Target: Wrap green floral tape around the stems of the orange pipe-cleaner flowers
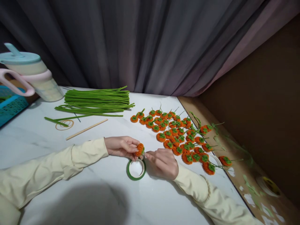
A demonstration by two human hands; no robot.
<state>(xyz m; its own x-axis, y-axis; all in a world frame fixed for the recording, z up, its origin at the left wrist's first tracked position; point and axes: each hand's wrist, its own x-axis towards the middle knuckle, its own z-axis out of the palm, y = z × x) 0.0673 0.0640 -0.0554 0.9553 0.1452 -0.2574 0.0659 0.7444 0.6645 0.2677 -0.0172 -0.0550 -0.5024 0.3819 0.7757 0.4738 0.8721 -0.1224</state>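
Observation:
Between the fingers of my left hand [123, 147] is a small orange pipe-cleaner fruit [140, 149] with a green top, shaped like a persimmon or pumpkin. Its green side faces right. My right hand [162, 162] is closed in a pinch right beside that green top; whatever lies between the fingertips is too small to make out. Just below both hands, a roll of green tape [128, 173] lies flat on the white marbled table [98, 197]. Many finished fruits [173, 131] of the same kind, with thin stems, are spread to the right.
Green pipe cleaners [97, 98] lie in a bundle at the back. Nearer are a wooden stick [86, 129] and rubber bands [57, 125]. A tumbler [48, 86] and blue basket [12, 107] stand left. Paper scraps and another tape roll [267, 186] lie beyond the right edge.

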